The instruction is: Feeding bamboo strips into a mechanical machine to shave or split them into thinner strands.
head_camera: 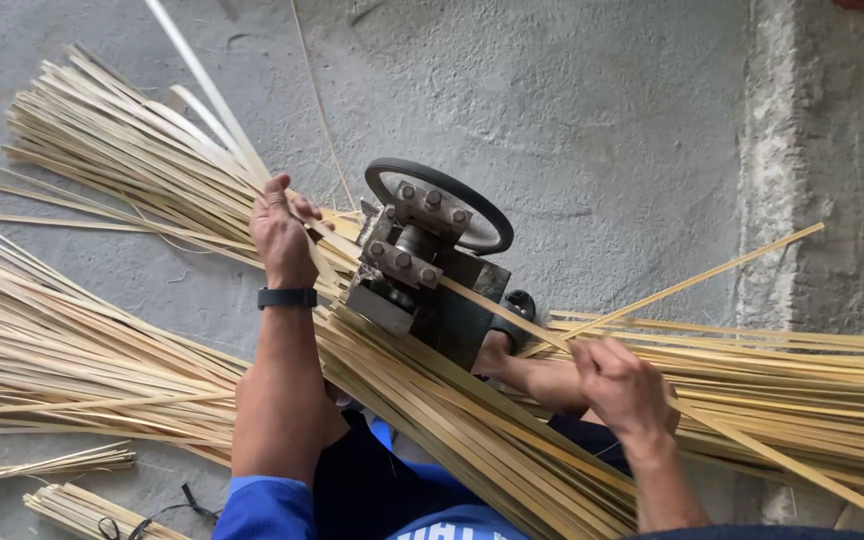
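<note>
Both hands are apart and each is closed on the same long bamboo strip [512, 305]: the left hand [282, 235], with a black wristband [287, 297], presses it left of centre, and the right hand [622, 385] pinches it at lower right. Between them the strip passes through a small metal splitting machine [422, 275] with a black wheel [439, 205] in the middle of the frame. Heaps of bamboo strips [82, 350] lie on the grey concrete floor [602, 110] at left and right.

Workshop: bamboo strips [102, 350], splitting machine [422, 265]
</note>
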